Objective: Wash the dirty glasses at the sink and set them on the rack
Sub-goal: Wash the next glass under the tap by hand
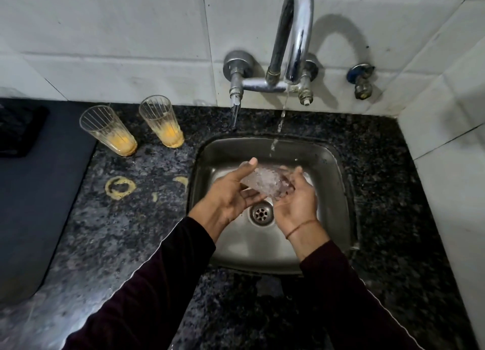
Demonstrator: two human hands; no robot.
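Where granite table (147,218) meets tiled wall: steel sink (338,166), tap (296,34) running a thin stream. Left hand (231,195) and right hand (296,202), each grip half-curled, hold one clear glass (265,183) sideways between them above the drain. Two juice-stained glasses (110,129) (161,122) stand on table, left of sink.

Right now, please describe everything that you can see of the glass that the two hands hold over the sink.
The glass is clear and looks ribbed, blurred by water and motion. It lies on its side, roughly level, above the steel sink and just behind the drain. The left hand cups one end with the thumb over its top, and the right hand cups the other end. The thin stream from the tap falls just behind it. No orange residue shows inside it.
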